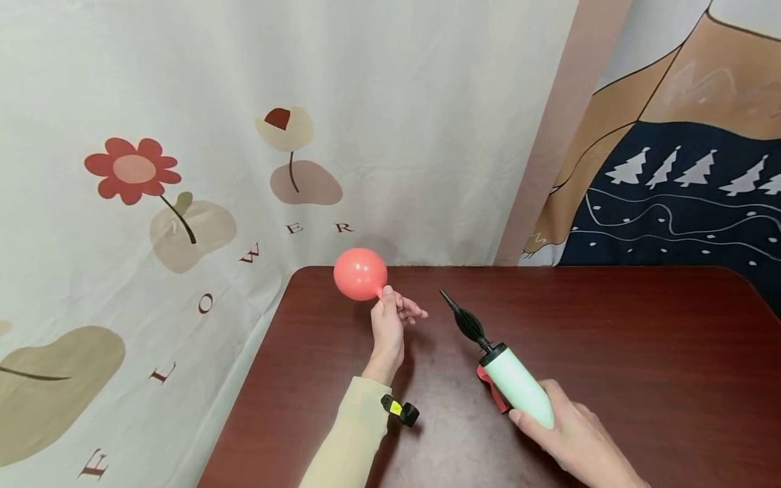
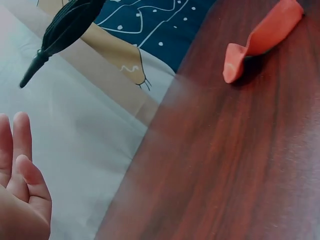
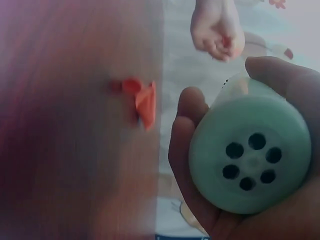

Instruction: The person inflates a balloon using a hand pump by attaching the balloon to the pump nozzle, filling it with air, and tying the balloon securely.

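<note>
An inflated coral-red balloon (image 1: 360, 274) hangs off the far end of my left hand (image 1: 389, 325), whose thumb and forefinger pinch its neck. The other fingers of that hand stay loosely extended. My right hand (image 1: 570, 430) grips a mint-green hand pump (image 1: 518, 383) round its body. The pump's black ribbed nozzle (image 1: 468, 324) points up and left toward the left hand, apart from the balloon. Round holes show in the pump's end in the right wrist view. A limp red balloon (image 2: 270, 35) lies flat on the table, partly hidden by the pump in the head view.
The dark reddish-brown table (image 1: 641, 325) reaches back to a pale curtain (image 1: 427, 135) printed with flowers and letters. A dark blue printed cloth (image 1: 683, 224) hangs at the right. A black strap device (image 1: 399, 410) sits on the left wrist.
</note>
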A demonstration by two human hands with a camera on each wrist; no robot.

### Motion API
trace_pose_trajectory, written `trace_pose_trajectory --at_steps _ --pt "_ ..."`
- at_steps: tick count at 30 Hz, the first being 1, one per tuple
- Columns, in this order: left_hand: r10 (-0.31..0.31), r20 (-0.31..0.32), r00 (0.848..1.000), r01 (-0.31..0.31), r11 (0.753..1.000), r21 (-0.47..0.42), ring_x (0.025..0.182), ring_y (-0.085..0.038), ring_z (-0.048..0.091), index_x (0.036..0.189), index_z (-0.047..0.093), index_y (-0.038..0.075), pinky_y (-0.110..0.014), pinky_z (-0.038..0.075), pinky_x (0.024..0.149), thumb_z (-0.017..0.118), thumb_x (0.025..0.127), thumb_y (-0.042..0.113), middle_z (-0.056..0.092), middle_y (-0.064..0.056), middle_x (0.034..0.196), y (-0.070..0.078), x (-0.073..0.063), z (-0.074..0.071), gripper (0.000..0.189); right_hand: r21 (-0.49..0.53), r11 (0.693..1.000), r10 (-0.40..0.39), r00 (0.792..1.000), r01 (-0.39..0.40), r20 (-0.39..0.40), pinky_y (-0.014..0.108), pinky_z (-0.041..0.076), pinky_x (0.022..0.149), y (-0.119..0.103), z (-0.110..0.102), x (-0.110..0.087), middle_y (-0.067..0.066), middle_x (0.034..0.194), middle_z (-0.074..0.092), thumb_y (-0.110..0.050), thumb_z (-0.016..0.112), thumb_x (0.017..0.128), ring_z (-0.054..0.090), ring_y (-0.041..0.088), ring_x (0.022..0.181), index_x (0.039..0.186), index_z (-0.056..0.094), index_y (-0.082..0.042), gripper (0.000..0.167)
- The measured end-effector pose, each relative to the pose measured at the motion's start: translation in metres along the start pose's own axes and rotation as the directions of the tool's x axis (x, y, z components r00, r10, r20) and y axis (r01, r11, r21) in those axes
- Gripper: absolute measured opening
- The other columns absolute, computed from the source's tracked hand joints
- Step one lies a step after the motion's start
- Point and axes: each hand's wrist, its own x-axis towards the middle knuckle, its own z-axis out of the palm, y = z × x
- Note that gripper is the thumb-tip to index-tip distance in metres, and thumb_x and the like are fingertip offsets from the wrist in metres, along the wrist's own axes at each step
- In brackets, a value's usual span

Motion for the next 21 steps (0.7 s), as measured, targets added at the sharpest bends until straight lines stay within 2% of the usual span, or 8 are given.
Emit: trace_pose_trajectory --at_steps 4,10,16,21 --pt "-0.025 0.011 1.000 0.025 1.000 0.010 0.060 -0.014 0.070 0.076 0.047 0.013 -0.025 0.045 0.057 0.035 0.115 0.034 0.064 -0.001 0.063 -0.003 -0.004 -0.002 0.045 -0.056 0.998 -0.030 0.998 0.027 -0.058 0.039 0.050 0.069 0.011 -0.012 0.004 0.008 0.109 0.066 -0.065 0.070 0.090 0.061 0.020 0.087 0.136 0.052 -0.002 0.080" --pt "-0.064 0.024 0.998 0.064 0.998 -0.011 0.060 -0.014 0.069 0.078 0.049 0.014 -0.024 0.044 0.058 0.038 0.114 0.035 0.064 -0.001 0.064 -0.005 -0.010 -0.002 0.043 -0.135 0.990 -0.069 0.984 0.047 -0.166 0.047 0.053 0.071 0.032 -0.027 0.011 0.020 0.122 0.060 -0.063 0.071 0.091 0.061 0.028 0.094 0.132 0.057 0.003 0.079" --pt "-0.098 0.049 0.994 0.100 0.995 -0.031 0.057 -0.015 0.067 0.081 0.051 0.013 -0.024 0.044 0.057 0.039 0.114 0.036 0.062 -0.002 0.065 -0.004 -0.017 0.000 0.042 -0.189 0.982 -0.016 0.984 -0.019 -0.180 0.054 0.052 0.069 0.056 -0.048 0.021 0.032 0.120 0.055 -0.068 0.065 0.091 0.061 0.036 0.092 0.132 0.054 0.013 0.091" --pt "-0.137 0.091 0.986 0.140 0.990 -0.026 0.056 -0.015 0.067 0.082 0.050 0.012 -0.024 0.044 0.056 0.038 0.114 0.038 0.061 -0.002 0.066 -0.006 -0.022 0.000 0.043 -0.235 0.969 0.024 0.978 -0.073 -0.208 0.053 0.051 0.065 0.075 -0.063 0.026 0.037 0.114 0.053 -0.071 0.061 0.092 0.059 0.039 0.088 0.129 0.049 0.021 0.100"
